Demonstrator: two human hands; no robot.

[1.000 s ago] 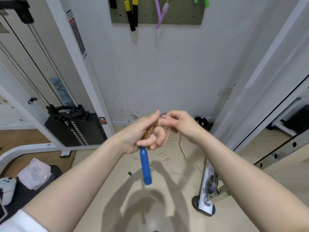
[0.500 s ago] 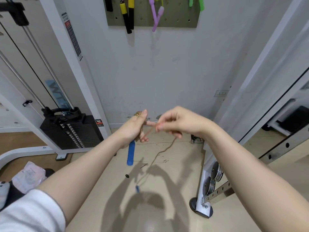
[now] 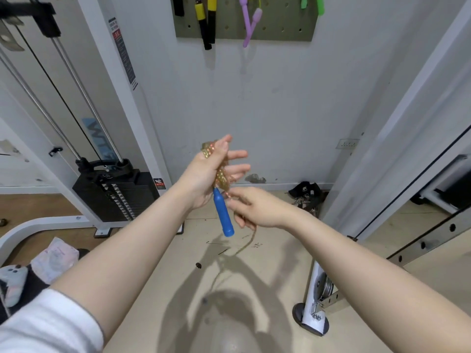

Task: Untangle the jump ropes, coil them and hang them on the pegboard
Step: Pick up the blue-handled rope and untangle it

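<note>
A gold beaded jump rope point(image 3: 221, 174) is wound in loops around my left hand point(image 3: 204, 179), whose fingers are spread and straight at chest height. Its blue handle point(image 3: 223, 215) hangs down from that palm. Just below and to the right, my right hand point(image 3: 257, 208) pinches the loose length of the rope, and the free rope tail point(image 3: 248, 242) trails toward the floor. High on the wall is the green pegboard point(image 3: 277, 31), where ropes with yellow-black handles point(image 3: 205, 24), purple handles point(image 3: 251, 24) and green handles point(image 3: 312, 3) hang.
A weight-stack machine point(image 3: 114, 197) stands at the left. A white rack foot with weight plates point(image 3: 319, 299) is at the lower right. Black gear point(image 3: 305, 192) lies by the wall. A plastic bag point(image 3: 54, 258) rests on a bench at the far left.
My left hand has risen and spread its fingers with more rope wound on it. My right hand has dropped from beside it to below it, following the rope.
</note>
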